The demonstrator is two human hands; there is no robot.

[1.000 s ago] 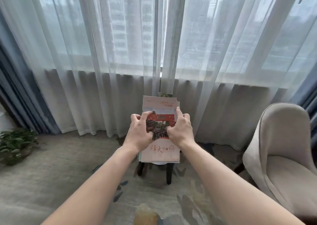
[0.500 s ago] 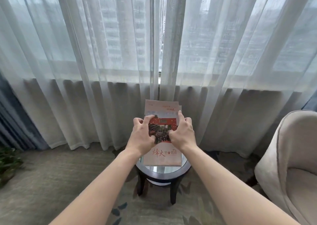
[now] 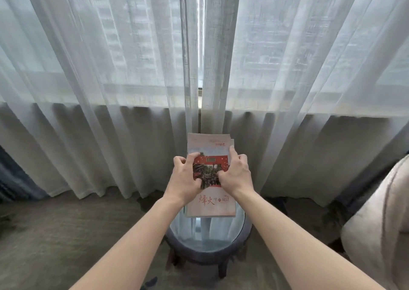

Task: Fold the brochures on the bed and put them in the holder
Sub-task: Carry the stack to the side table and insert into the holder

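A stack of folded brochures point(image 3: 210, 203), pale with a red picture and red lettering on the front, is held upright above a small round glass-topped table point(image 3: 208, 243). My left hand point(image 3: 184, 177) grips its left side with the thumb on the front. On the right side my right hand point(image 3: 235, 174) grips it, index finger stretched up along the edge. Both hands cover the middle of the picture. No holder is visible; the stack hides whatever stands behind it.
Sheer white curtains point(image 3: 132, 90) hang across the window right behind the table. A beige armchair point(image 3: 376, 223) stands at the right edge. Dark blue drapes point(image 3: 13, 179) show at the far left. Grey carpet point(image 3: 66, 234) covers the floor.
I have come closer to the round table, which now shows under the brochures. The plant at the left has left the view. Both hands keep the same grip on the stack.
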